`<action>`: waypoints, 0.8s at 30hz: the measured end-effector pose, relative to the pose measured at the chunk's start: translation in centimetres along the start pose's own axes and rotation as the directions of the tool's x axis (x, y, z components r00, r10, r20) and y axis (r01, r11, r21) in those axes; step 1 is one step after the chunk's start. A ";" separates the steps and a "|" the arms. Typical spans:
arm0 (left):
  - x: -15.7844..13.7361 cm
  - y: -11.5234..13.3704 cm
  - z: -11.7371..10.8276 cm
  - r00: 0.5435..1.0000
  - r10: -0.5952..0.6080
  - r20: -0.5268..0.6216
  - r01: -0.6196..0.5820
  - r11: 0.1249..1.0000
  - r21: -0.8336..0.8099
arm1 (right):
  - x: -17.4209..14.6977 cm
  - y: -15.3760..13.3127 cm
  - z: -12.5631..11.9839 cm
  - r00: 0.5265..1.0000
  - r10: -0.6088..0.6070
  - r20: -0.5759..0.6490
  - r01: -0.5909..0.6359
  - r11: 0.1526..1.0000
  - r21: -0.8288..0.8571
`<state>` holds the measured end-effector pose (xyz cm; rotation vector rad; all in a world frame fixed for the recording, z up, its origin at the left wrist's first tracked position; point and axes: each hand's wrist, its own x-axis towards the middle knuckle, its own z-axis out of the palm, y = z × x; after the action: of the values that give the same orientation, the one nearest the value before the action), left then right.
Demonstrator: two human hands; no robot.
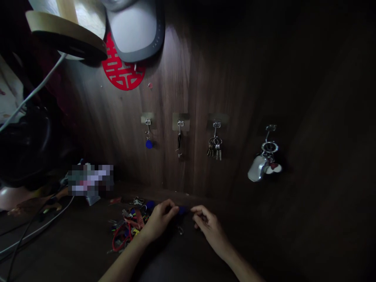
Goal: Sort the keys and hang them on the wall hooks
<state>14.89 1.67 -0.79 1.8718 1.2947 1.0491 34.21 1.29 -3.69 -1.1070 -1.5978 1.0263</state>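
My left hand (161, 217) is closed in a pinch, with a blue key fob (182, 210) at its fingertips, dim and blurred. Just to the right, my right hand (209, 224) has its fingers curled together near the fob; whether something thin is between them is too dark to see. A small metal clasp (180, 230) shows below and between the hands. Beside my left wrist lies a pile of keys (129, 223) with a red cord loop (114, 239) and colored tags. Part of the pile is hidden behind my left hand.
Hooks on the wooden panel hold a blue fob (149, 144), a black strap (179, 141), a ring of keys (216, 147) and a silver keychain (257, 168). A lamp base (66, 33) and cap (133, 29) are above left. White cable (51, 222) crosses the left side.
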 end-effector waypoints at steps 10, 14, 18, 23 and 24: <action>0.0 -1.2 -1.7 1.000 0.015 0.015 -0.017 0.984 0.176 | -1.8 -3.1 0.3 0.908 -0.234 0.348 0.378 0.815 -0.439; -0.3 -1.8 -2.4 0.982 0.050 0.181 -0.098 0.957 0.272 | -2.2 -3.7 0.6 0.867 -0.185 0.463 0.431 0.747 -0.507; -0.7 -1.1 -2.9 0.961 0.076 0.267 -0.160 0.938 0.307 | -1.8 -2.9 0.7 0.907 -0.181 0.380 0.375 0.757 -0.535; -1.0 -0.1 -2.2 0.965 0.055 0.255 -0.162 0.892 0.422 | -1.6 -2.7 0.7 0.907 -0.201 0.371 0.384 0.758 -0.528; -1.1 0.0 -1.9 0.961 0.055 0.271 -0.174 0.882 0.438 | -1.7 -2.8 0.7 0.901 -0.206 0.382 0.395 0.754 -0.525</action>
<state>12.96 0.76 -0.15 2.3716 1.3739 0.5567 33.29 -1.10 -1.57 -1.0551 -2.3683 0.4831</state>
